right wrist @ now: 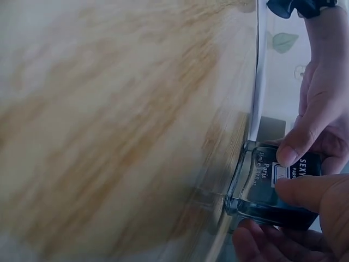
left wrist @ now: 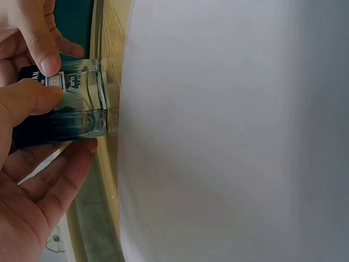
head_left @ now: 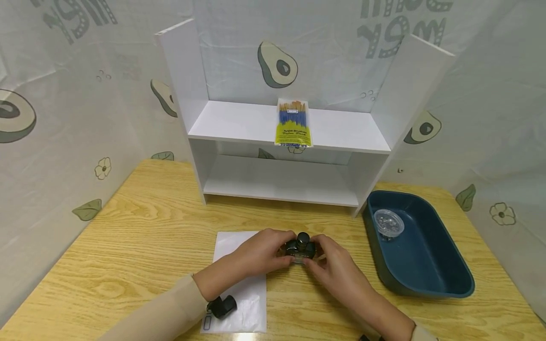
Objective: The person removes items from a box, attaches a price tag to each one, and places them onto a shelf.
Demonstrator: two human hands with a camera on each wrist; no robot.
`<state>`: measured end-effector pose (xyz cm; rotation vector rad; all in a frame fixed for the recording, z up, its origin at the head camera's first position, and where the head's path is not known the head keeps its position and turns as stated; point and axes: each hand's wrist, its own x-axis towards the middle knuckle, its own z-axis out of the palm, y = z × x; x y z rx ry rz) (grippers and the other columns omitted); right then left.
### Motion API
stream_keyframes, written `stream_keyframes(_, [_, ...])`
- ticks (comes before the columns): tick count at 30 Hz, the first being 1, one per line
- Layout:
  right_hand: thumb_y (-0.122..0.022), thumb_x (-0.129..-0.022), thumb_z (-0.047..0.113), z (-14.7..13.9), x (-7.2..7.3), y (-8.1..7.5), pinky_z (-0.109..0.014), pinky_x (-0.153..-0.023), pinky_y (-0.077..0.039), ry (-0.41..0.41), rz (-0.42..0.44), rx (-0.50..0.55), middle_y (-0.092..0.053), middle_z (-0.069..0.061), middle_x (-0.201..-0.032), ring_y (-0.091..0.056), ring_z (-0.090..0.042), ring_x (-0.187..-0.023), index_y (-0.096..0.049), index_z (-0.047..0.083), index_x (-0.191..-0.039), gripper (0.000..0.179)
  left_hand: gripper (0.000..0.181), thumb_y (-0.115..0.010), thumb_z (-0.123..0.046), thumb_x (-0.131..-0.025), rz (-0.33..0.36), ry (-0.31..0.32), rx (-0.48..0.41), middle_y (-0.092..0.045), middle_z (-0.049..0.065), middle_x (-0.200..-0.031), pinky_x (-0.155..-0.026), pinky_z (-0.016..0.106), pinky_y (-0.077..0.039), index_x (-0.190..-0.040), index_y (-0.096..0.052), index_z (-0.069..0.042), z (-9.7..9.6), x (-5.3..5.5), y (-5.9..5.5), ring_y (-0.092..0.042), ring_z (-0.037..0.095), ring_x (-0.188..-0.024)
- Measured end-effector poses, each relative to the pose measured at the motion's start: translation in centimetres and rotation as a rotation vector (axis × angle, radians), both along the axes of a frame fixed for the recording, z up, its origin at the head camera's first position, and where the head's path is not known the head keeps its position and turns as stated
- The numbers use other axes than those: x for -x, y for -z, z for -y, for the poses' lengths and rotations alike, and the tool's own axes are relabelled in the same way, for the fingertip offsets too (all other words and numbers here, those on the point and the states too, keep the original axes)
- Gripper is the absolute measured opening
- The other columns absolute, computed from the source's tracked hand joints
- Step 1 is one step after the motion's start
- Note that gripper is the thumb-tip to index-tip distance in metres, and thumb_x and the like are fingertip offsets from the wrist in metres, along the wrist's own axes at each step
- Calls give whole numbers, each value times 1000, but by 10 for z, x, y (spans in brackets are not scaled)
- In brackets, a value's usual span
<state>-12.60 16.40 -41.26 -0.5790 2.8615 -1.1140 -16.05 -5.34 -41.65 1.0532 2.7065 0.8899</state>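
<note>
A dark, squarish perfume bottle (head_left: 300,249) with a round black cap is at the middle of the wooden table, upright, its base at or just above the tabletop. My left hand (head_left: 268,250) grips it from the left and my right hand (head_left: 339,267) from the right. Both thumbs press the labelled front of the bottle (left wrist: 82,101), as the left wrist view shows. Clear glass at the bottle's base (right wrist: 248,174) and white lettering on its dark part are visible in the right wrist view. Some fingertips are hidden behind the bottle.
Behind stands a white shelf unit (head_left: 281,182), with a pack of artist brushes (head_left: 293,124) on its upper shelf. A dark blue basin (head_left: 420,255) on the right holds a clear round container (head_left: 389,223). A white sheet (head_left: 245,308) lies beneath my left forearm.
</note>
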Motion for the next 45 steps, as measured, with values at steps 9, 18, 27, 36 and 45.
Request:
stream_keyframes(9, [-81,-91,9,-2,4,1,-23,-78,-61,-9,-23,-7,-74,-4,-100,-70,-13,-93,-67,5,-121,33,26,-78,-16,-94,14,-15,-10,-74,0,-94,-66,18,-46,-117,-68,-7,0,-1,-1,-56,6,-74])
stream_keyframes(18, [-81,-92,12,-2,6,1,-22,-78,-60,-12,9,-10,-74,-4,-102,-70,-10,-92,-68,4,-122,33,47,-80,-34,-94,190,-39,-81,-77,6,-119,-95,30,-59,-130,-66,-7,19,0,-3,-73,17,-109])
stream_keyframes(27, [-81,-91,12,0,6,1,-23,-78,-60,4,17,-13,-74,-4,-101,-69,-11,-91,-68,3,-123,36,20,-67,-23,-103,-99,-411,-355,-77,6,-94,-77,24,-60,-109,-73,-4,68,14,-25,-70,14,-83])
stream_keyframes(36, [-80,-92,14,-1,6,1,-24,-80,-60,8,34,-6,-74,-3,-101,-68,-10,-91,-68,4,-125,36,21,-73,-9,-96,-457,-856,-657,-49,6,-79,-65,15,-37,-97,-57,5,121,38,-33,-45,12,-69])
stream_keyframes(45, [-80,-93,14,-1,6,2,-23,-79,-60,-4,29,0,-72,-2,-98,-66,-9,-88,-68,4,-123,34,52,-73,-16,-98,-320,-955,-731,-59,22,-134,-84,12,-45,-142,-50,1,151,51,-34,-62,35,-116])
